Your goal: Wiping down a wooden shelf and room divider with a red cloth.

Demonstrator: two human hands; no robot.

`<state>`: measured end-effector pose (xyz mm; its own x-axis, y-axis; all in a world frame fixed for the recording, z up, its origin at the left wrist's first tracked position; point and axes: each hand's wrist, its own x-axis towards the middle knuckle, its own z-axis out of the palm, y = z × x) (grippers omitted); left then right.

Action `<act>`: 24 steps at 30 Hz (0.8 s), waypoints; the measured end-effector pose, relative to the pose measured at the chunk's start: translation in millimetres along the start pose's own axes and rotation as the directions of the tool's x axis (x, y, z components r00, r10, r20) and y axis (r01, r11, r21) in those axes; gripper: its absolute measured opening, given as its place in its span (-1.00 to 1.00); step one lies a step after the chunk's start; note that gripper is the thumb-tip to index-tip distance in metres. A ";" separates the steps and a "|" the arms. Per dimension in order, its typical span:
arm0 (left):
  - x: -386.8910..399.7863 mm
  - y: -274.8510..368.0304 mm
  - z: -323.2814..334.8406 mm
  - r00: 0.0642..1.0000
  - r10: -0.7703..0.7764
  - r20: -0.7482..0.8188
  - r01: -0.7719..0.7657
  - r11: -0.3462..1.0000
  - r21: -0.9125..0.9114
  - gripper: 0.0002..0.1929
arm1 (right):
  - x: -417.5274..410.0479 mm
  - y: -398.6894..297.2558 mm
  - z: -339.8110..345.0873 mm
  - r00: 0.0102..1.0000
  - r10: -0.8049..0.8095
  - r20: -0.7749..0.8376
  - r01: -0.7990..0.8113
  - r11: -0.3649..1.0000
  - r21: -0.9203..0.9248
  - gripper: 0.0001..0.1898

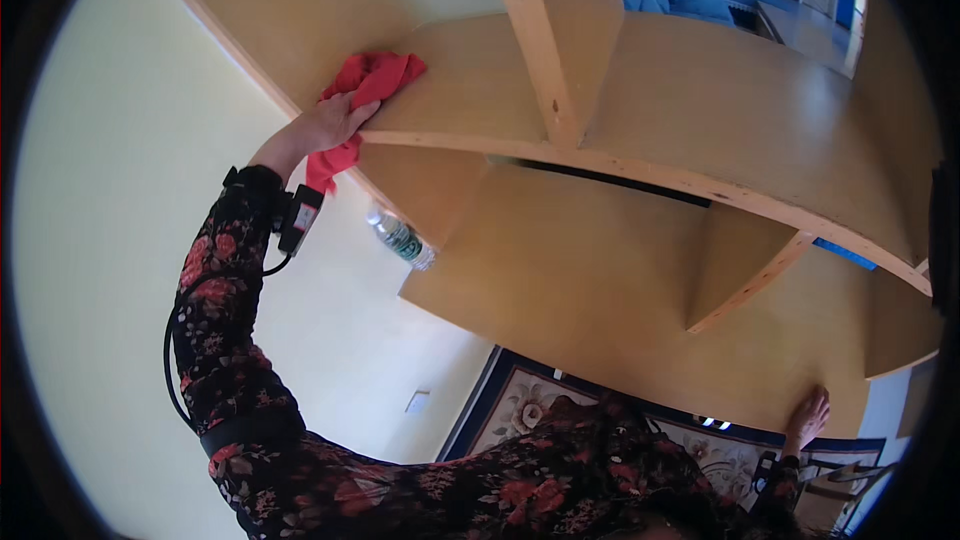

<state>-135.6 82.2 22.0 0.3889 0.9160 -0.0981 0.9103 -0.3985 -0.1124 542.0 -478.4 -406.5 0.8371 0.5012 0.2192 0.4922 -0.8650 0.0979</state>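
Note:
My left hand [334, 122] holds a bunched red cloth [379, 79] against the upper wooden shelf board [465, 82], near its left end. Part of the cloth hangs down past the board's front edge, below my wrist. Far off at the lower right, my right hand [810, 414] rests at the near edge of the wooden desk top [585, 270], with no object visible in it. A clear plastic bottle [403, 240] with a green label stands at the left end of the desk top, by the wall.
A thick wooden upright [559, 60] divides the upper shelf. Under that shelf a smaller divider panel [750, 274] meets the desk top. The pale wall [135, 202] bounds the left side. Below lies a flower-patterned rug [525, 405], with a wooden chair [832, 484] at lower right.

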 end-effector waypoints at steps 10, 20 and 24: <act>59.2 81.4 -25.6 0.991 0.121 0.056 -0.119 0.992 -0.039 -0.26 | -30.0 -0.5 -1.6 1.000 -0.011 -0.012 0.011 0.999 0.030 -0.58; -34.8 71.0 2.5 0.961 0.221 -0.165 -0.275 0.783 -0.557 -0.57 | -19.6 20.3 7.6 0.996 0.020 -0.083 -0.018 0.999 0.031 -0.58; -7.4 -10.4 14.2 0.952 0.210 -0.222 -0.269 0.920 -0.286 -0.64 | -28.3 -1.0 -5.3 0.999 0.039 -0.014 -0.039 0.999 -0.008 -0.60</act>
<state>-150.0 78.9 9.9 0.5926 0.7990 0.1022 0.7732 -0.5998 0.2057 516.5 -491.8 -407.7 0.8524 0.4663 0.2367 0.4569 -0.8842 0.0967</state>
